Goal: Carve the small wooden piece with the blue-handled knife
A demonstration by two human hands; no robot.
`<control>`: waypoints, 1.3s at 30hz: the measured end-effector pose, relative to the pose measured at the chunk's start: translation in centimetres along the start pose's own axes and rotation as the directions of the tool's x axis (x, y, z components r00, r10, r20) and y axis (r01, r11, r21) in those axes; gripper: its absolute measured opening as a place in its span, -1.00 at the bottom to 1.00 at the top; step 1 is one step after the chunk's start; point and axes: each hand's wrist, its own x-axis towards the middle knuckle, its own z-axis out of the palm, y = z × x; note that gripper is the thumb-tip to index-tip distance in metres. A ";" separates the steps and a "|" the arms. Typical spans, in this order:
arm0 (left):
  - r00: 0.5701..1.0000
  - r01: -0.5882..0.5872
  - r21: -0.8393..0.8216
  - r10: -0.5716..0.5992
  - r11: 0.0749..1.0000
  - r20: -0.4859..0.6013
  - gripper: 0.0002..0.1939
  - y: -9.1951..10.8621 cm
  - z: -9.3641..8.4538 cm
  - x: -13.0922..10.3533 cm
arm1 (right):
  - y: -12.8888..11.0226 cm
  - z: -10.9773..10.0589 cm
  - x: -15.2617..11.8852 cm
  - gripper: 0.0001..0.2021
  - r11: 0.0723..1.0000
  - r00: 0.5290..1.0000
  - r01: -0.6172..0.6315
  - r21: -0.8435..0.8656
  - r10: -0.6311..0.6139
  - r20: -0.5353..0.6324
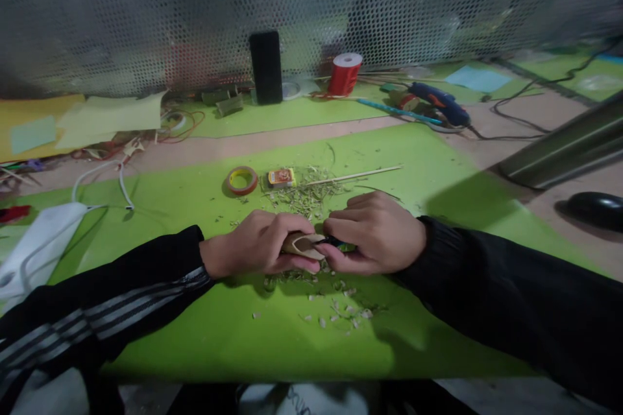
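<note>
My left hand [265, 243] is closed round a tan hollow piece [302, 245] that looks like cut bamboo, its opening facing up and right. Pressed up to its right end is my right hand [374, 233], fingers curled round a small knife whose dark blade [321, 242] shows at the opening. Most of the knife is hidden in my fist. Pale shavings [311, 191] lie behind my hands, and more chips [348, 318] are scattered in front of them on the green mat [195, 331].
A tape roll [242, 180], a matchbox [281, 177] and a thin stick [363, 174] lie beyond my hands. Further back are a phone [266, 68], a red thread spool [346, 74] and a glue gun [440, 104]. A white power strip [41, 249] lies left; a metal pole [569, 146] stands right.
</note>
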 end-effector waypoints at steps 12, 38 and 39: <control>0.996 0.056 -0.061 -0.051 0.997 0.076 -0.57 -0.4 0.1 -0.4 | 0.0 0.4 -0.8 -0.57 0.996 0.986 -0.083 0.040 0.088 -0.140; 1.000 -0.026 0.167 0.025 0.986 0.006 -0.64 -0.1 -0.1 -0.1 | -1.9 -0.6 -0.2 -0.63 0.980 0.981 -0.140 -0.143 0.157 0.111; 0.999 -0.036 0.197 0.035 0.980 0.010 -0.64 -0.1 -0.1 -0.1 | -2.0 -0.6 -0.2 -0.63 0.979 0.978 -0.148 -0.139 0.166 0.128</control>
